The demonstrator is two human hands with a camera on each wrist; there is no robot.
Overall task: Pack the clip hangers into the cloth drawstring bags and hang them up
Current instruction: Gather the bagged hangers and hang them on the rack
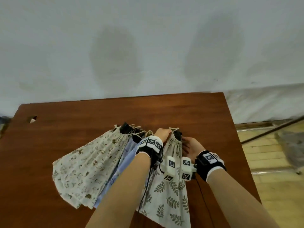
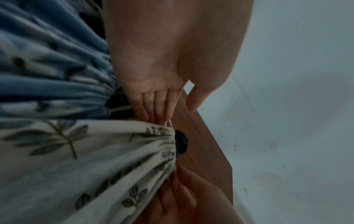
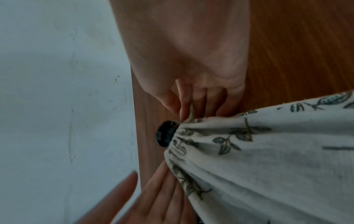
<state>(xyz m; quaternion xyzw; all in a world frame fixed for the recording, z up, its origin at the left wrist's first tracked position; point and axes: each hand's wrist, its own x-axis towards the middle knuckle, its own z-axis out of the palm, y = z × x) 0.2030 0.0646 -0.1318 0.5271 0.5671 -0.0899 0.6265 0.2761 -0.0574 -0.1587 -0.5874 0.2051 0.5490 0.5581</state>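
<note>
1. Bags: the leaf-print drawstring bag [image 1: 171, 190] lies on the wooden table [image 1: 65, 129], its mouth gathered around a black hanger top [image 3: 166, 134].
2. Left hand [image 1: 162, 133] rests straight fingers [image 2: 153, 106] at the bag's neck, gripping nothing.
3. Right hand [image 1: 191, 145] pinches the drawstring [image 3: 191, 112] (thumb against forefinger).
4. A floral bag [image 1: 88, 165] and a blue bag [image 1: 125, 155] lie just left.

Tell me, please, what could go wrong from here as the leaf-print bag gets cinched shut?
The black plastic clip hanger pokes out of the gathered neck of the cream leaf-print cloth bag, so it might slip out. The thin cord by the right hand fingers looks easy to lose. The neck lies near the brown wooden table edge.
</note>
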